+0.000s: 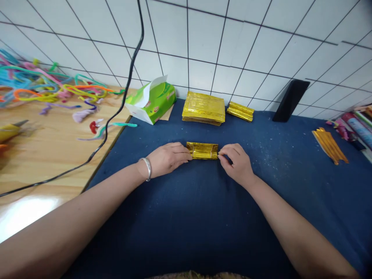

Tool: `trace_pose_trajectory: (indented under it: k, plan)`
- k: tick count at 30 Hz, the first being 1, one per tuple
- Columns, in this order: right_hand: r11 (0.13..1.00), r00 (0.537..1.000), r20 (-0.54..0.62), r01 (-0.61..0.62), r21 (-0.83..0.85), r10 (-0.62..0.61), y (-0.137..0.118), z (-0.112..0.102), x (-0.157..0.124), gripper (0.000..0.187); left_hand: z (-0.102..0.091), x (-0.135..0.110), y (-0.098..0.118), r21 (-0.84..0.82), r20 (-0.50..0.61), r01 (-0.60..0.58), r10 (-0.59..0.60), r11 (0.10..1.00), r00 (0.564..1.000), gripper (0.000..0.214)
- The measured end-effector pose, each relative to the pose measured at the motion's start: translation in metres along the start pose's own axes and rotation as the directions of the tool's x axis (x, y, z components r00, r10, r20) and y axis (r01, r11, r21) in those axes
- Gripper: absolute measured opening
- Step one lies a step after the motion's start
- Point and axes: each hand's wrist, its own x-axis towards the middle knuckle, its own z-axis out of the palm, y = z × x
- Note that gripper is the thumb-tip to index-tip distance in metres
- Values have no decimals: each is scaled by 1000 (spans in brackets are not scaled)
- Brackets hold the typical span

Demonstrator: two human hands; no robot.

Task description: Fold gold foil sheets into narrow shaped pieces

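A sheet of shiny gold foil paper, folded into a narrow strip with creases along its length, lies flat on the dark blue cloth. My left hand rests at its left end, fingers together on the edge. At the right end, my right hand pinches the corner between thumb and forefinger. Beyond my hands stands a stack of gold foil paper. Beside that stack lies another folded gold strip.
A green tissue pack sits at the back left. A black phone-like slab leans on the tiled wall. Creased gold paper lies at right. A black cable crosses the wooden table, near colourful pipe cleaners.
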Motion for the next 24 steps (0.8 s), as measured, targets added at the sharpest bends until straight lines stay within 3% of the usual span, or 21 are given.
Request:
trace_pose_trajectory:
  k: [6,15,24]
  plan:
    - [980,969,172,190,-53,-178,-1,-1,1,18,1,4,1,132,15,-49,47,990,999,29]
    - [987,968,228,131,-88,-108,-1,3,3,23,2,10,4,188,-5,-81,83,979,997,27]
    - [986,965,242,131,-99,-103,-1,3,2,24,5,8,1,7,-95,3,-2,1000,995,25]
